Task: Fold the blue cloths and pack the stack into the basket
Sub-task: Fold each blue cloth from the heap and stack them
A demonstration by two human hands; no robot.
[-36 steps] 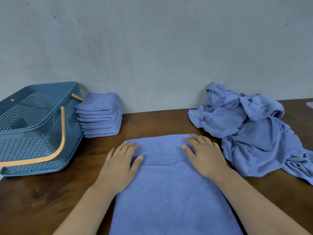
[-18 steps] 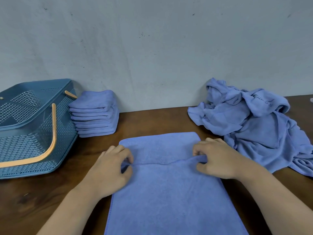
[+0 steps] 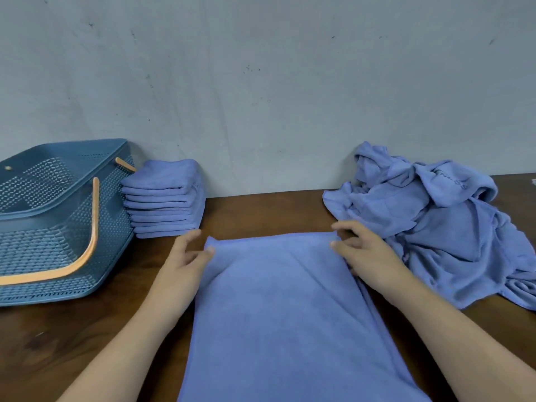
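Note:
A blue cloth (image 3: pixel 278 309) lies lengthwise on the brown table in front of me, running off the bottom of the view. My left hand (image 3: pixel 182 268) pinches its far left corner between thumb and fingers. My right hand (image 3: pixel 365 253) pinches the far right corner. A stack of several folded blue cloths (image 3: pixel 165 198) stands against the wall at the left. Beside it sits a blue perforated basket (image 3: pixel 58 227) with an orange handle, nothing visible inside. A heap of crumpled blue cloths (image 3: pixel 441 219) lies at the right.
A grey wall closes the table's far edge. Bare wood (image 3: pixel 266 213) shows between the folded stack and the crumpled heap. A small pale object (image 3: pixel 533 181) is cut off at the right edge.
Both hands first pressed flat on the cloth, then pinched the edge of its upper layer and carried that edge away from me to the cloth's far end.

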